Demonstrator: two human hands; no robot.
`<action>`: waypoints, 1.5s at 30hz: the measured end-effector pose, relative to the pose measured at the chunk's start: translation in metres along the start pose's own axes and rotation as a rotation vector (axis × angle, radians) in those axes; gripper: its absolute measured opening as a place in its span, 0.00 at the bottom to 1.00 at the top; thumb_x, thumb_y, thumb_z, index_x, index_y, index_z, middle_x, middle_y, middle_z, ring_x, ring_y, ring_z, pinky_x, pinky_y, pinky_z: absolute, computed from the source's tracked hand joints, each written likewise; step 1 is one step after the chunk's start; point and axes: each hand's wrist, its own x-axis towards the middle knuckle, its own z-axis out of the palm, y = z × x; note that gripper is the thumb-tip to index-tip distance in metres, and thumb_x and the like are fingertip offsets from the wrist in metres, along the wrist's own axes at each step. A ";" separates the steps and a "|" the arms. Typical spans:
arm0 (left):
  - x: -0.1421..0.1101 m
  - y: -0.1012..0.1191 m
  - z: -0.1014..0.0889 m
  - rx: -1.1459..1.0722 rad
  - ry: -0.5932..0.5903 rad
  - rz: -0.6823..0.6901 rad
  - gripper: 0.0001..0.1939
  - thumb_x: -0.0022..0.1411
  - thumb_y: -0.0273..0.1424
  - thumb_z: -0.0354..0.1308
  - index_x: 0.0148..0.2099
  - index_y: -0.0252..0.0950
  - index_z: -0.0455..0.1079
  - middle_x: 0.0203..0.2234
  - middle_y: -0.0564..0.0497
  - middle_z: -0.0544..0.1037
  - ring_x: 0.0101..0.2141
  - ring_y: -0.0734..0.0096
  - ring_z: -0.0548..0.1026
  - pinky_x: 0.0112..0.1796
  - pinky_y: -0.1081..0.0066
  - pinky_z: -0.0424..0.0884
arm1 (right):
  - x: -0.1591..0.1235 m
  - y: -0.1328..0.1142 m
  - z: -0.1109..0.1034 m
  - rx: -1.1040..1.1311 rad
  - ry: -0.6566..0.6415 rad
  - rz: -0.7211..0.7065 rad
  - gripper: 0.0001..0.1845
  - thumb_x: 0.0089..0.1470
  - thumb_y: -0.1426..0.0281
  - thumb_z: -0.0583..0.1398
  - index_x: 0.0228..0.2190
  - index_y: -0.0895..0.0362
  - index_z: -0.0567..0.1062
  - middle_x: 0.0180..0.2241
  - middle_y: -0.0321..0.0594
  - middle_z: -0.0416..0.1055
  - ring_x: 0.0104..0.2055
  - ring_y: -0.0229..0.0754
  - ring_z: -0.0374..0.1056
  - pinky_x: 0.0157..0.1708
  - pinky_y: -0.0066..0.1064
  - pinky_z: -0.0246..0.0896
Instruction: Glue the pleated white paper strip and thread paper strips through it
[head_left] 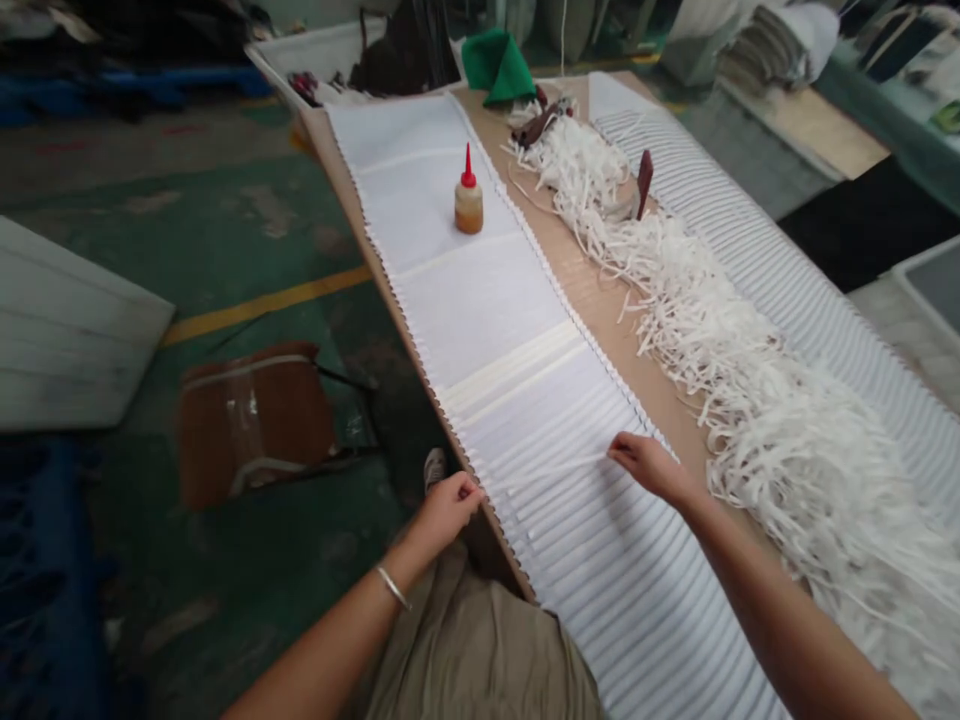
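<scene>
A long white fabric panel [480,290] lies along the table, its near part crossed by rows of narrow white strips. In a pinch, my right hand [649,465] holds the end of a loose white strip [559,470] just above these rows. That strip slants across the panel toward my left hand [452,508], whose fingers are closed at the panel's left edge. Whether the strip's far end sits in those fingers I cannot make out. Farther up the panel stands a squeeze bottle [469,208] with a red nozzle and amber liquid inside.
Right of the panel, a long heap of loose white strips [750,350] covers the brown tabletop [592,285]. Beyond it lies a second striped panel [750,220]. A green cloth [497,68] is at the far end. On the left floor is a brown chair [255,425].
</scene>
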 end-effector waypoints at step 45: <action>0.042 0.016 0.025 0.150 0.310 -0.021 0.08 0.64 0.27 0.57 0.31 0.37 0.68 0.28 0.49 0.78 0.31 0.67 0.75 0.36 0.70 0.67 | 0.143 0.021 -0.041 -0.100 0.399 0.046 0.16 0.54 0.56 0.63 0.29 0.56 0.76 0.26 0.41 0.75 0.26 0.40 0.63 0.29 0.31 0.57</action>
